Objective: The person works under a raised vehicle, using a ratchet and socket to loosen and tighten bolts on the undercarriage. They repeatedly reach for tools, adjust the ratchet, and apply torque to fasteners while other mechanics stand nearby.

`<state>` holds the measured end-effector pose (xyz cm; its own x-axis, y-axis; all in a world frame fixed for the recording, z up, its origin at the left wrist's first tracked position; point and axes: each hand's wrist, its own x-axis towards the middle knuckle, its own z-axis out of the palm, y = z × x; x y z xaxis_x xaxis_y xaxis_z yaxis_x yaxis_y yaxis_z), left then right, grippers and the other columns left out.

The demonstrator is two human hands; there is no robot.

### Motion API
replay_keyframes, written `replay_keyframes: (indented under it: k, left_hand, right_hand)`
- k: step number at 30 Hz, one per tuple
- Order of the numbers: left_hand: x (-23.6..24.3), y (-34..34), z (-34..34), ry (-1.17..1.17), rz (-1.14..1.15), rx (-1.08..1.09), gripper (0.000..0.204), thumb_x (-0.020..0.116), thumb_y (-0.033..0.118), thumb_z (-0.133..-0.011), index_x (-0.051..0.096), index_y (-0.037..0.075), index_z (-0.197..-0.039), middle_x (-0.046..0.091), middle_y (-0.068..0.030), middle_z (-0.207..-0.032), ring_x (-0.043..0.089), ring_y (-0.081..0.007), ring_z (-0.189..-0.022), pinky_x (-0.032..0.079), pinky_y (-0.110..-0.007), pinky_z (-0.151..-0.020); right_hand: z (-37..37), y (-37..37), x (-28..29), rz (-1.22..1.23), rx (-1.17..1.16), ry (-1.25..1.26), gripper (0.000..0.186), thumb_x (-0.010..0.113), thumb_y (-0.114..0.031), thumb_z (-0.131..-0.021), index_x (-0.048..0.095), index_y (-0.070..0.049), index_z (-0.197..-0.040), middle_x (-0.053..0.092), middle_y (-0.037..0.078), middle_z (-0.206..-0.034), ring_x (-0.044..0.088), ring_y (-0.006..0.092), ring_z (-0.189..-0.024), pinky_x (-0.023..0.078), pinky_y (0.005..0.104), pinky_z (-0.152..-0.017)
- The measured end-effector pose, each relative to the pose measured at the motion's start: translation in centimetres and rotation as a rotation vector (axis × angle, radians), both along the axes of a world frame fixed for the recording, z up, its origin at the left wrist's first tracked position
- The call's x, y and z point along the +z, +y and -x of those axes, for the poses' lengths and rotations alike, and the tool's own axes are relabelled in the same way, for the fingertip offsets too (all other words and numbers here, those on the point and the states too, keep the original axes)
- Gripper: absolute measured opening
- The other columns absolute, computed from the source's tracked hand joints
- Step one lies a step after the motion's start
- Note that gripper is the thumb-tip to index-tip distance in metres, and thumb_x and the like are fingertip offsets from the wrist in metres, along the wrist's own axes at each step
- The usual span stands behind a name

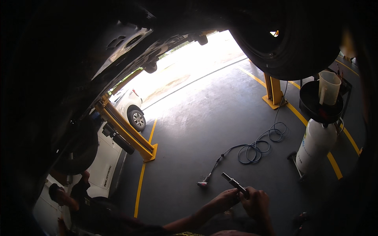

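Both my hands are together in front of me, low and right of the middle. My right hand (256, 203) is closed round the thick near part of a slim, stepped metal tool (233, 181), dark with shiny bands, whose narrow tip points away and to the left. Just beside it, my left hand (226, 199) has its fingers closed against the tool's lower part. The fingers are dim, and the tool's near end is hidden between the hands. Beyond the tip, an air impact gun (203, 182) lies on the floor, joined to a hose (249, 153).
Overhead hang a raised vehicle's dark underside and a tyre (291, 59). Yellow lift posts (126, 128) (273, 92) stand either side. A white oil drainer (315, 145) carries a black pan (309, 98) and clear jug (329, 87). A co-worker (75, 196) reaches up at left, near a white pickup (128, 104).
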<state>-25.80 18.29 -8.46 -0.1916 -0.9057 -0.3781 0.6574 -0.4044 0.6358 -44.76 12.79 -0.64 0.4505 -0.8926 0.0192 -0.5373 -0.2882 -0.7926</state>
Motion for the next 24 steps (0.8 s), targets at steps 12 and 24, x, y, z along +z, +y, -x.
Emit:
replay_keyframes:
  k: [12,24]
  left_hand:
    - [-1.9,-1.3,1.9,0.034,0.052,-0.23,0.038,0.041,0.031,-0.11,0.053,0.004,-0.134,0.06,-0.006,-0.123,0.058,-0.0141,-0.116,0.045,-0.03,-0.102]
    - [-0.3,-6.6,2.6,0.402,-0.141,-0.46,0.031,0.048,0.033,-0.107,0.06,0.005,-0.11,0.059,-0.0009,-0.093,0.052,-0.0087,-0.082,0.048,-0.022,-0.075]
  right_hand:
    - [1.9,4.0,-0.6,-0.054,-0.353,-0.188,0.035,0.063,-0.04,-0.098,0.066,-0.005,-0.1,0.068,0.01,-0.066,0.069,0.0251,-0.058,0.051,0.038,-0.057]
    - [-0.2,11.9,-0.1,0.349,-0.844,0.06,0.025,0.071,-0.028,-0.093,0.063,-0.009,-0.108,0.065,0.006,-0.068,0.064,0.0218,-0.055,0.046,0.0361,-0.05]
